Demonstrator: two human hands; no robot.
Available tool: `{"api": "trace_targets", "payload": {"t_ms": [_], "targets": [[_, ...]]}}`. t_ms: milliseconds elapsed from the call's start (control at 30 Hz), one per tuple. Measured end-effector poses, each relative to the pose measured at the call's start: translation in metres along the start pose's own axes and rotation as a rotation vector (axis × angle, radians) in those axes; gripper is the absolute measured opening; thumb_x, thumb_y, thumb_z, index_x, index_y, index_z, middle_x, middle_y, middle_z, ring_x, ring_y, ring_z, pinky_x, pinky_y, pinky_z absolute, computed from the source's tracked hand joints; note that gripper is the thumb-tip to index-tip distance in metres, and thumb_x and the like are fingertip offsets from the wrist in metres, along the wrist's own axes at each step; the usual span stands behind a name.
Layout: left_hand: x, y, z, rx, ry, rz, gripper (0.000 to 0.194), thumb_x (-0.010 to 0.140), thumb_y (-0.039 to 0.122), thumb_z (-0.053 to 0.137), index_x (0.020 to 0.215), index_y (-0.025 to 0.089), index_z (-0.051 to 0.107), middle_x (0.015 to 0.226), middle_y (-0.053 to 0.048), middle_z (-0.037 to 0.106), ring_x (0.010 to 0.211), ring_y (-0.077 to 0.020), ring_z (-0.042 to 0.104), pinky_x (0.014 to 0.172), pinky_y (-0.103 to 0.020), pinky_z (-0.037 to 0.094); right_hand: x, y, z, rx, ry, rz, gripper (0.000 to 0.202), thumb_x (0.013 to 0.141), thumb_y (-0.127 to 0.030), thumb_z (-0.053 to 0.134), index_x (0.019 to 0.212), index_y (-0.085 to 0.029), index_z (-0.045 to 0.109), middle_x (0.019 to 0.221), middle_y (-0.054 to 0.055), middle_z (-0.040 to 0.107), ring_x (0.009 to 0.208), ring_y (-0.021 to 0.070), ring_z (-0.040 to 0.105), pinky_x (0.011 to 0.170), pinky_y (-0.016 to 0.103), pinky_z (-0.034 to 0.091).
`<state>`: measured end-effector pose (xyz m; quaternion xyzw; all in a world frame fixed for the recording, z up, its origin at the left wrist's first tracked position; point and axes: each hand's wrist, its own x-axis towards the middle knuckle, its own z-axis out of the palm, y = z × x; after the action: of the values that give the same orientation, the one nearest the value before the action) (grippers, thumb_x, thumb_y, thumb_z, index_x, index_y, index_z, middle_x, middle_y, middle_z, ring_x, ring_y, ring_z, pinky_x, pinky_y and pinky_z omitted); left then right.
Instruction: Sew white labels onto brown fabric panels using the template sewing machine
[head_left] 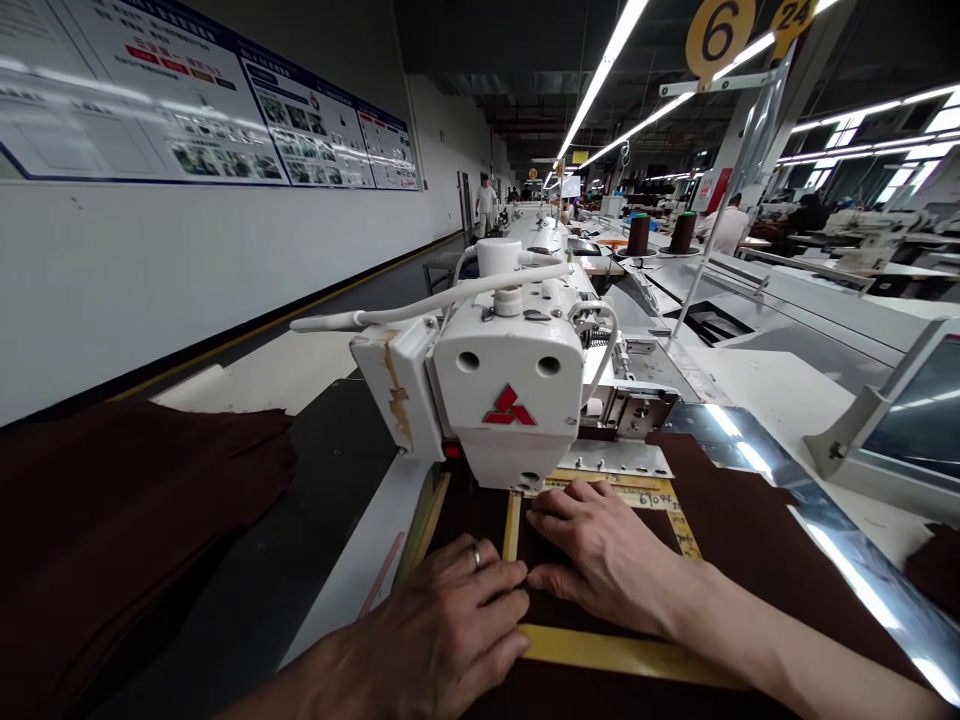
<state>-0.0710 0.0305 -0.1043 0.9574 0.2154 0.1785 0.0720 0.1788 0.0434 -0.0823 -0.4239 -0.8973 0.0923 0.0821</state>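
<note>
A white sewing machine head with a red three-diamond badge stands straight ahead. Below it lies dark brown fabric, with a yellow template frame over it; handwriting marks one of the frame's strips. My left hand, wearing a ring, rests on the fabric and frame, its fingers stretched to the right. Flat on the fabric inside the frame is my right hand, its fingers extended close to the machine head. Nothing shows in either hand. The needle area is hidden behind the head and my fingers.
A pile of brown fabric lies on the left. At the right stands a tilted screen beside a shiny metal plate. Two brown thread cones stand farther back. A pole rises behind the machine. People are in the distance.
</note>
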Motion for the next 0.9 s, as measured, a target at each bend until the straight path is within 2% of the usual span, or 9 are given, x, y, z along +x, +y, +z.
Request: {"api": "trace_targets", "payload": {"t_ms": [167, 367, 500, 633, 733, 900], "targets": [[0.002, -0.001, -0.003, -0.002, 0.053, 0.020, 0.017, 0.099, 0.021, 0.057, 0.113, 0.020, 0.067, 0.118, -0.006, 0.072, 0.100, -0.0238, 0.063, 0.093, -0.040, 0.050, -0.002, 0.002, 0.001, -0.044, 0.015, -0.014, 0.039, 0.103, -0.036, 0.054, 0.138, -0.020, 0.060, 0.121, 0.011, 0.062, 0.107, 0.0289, 0.054, 0.095, 0.046, 0.043], [0.010, -0.007, -0.004, 0.050, 0.040, -0.072, 0.020, 0.103, 0.026, 0.054, 0.116, 0.021, 0.068, 0.119, -0.006, 0.072, 0.105, -0.0260, 0.065, 0.096, -0.044, 0.050, 0.005, 0.005, 0.003, -0.121, 0.026, 0.021, 0.033, 0.104, -0.038, 0.051, 0.129, -0.021, 0.064, 0.105, 0.010, 0.058, 0.095, 0.0276, 0.054, 0.082, 0.042, 0.045], [0.015, -0.015, -0.001, 0.121, 0.042, -0.097, 0.026, 0.106, 0.031, 0.050, 0.121, 0.020, 0.068, 0.125, -0.009, 0.071, 0.107, -0.0287, 0.066, 0.095, -0.047, 0.051, 0.015, 0.002, -0.003, -0.130, -0.016, 0.033, 0.030, 0.104, -0.041, 0.053, 0.120, -0.020, 0.067, 0.105, 0.011, 0.058, 0.095, 0.0272, 0.056, 0.083, 0.041, 0.044], [0.019, -0.017, 0.000, 0.155, 0.070, -0.087, 0.027, 0.106, 0.033, 0.051, 0.119, 0.020, 0.070, 0.121, -0.010, 0.073, 0.104, -0.0282, 0.068, 0.094, -0.045, 0.052, 0.022, 0.001, -0.007, -0.111, -0.068, 0.068, 0.026, 0.103, -0.041, 0.055, 0.114, -0.021, 0.068, 0.105, 0.011, 0.059, 0.099, 0.0280, 0.058, 0.087, 0.043, 0.044], [0.021, -0.016, 0.000, 0.166, 0.094, -0.089, 0.028, 0.106, 0.034, 0.050, 0.116, 0.019, 0.071, 0.117, -0.011, 0.074, 0.102, -0.0291, 0.068, 0.092, -0.047, 0.053, 0.022, 0.001, -0.008, -0.100, -0.076, 0.076, 0.028, 0.102, -0.041, 0.055, 0.117, -0.022, 0.068, 0.106, 0.011, 0.060, 0.102, 0.0293, 0.058, 0.091, 0.046, 0.043], [0.019, -0.016, 0.001, 0.147, 0.104, -0.091, 0.028, 0.105, 0.033, 0.053, 0.121, 0.018, 0.070, 0.126, -0.012, 0.072, 0.109, -0.0292, 0.067, 0.095, -0.047, 0.054, 0.017, 0.000, -0.007, -0.104, -0.047, 0.079, 0.028, 0.102, -0.039, 0.054, 0.121, -0.021, 0.067, 0.107, 0.012, 0.059, 0.098, 0.0283, 0.057, 0.086, 0.044, 0.045]]}}
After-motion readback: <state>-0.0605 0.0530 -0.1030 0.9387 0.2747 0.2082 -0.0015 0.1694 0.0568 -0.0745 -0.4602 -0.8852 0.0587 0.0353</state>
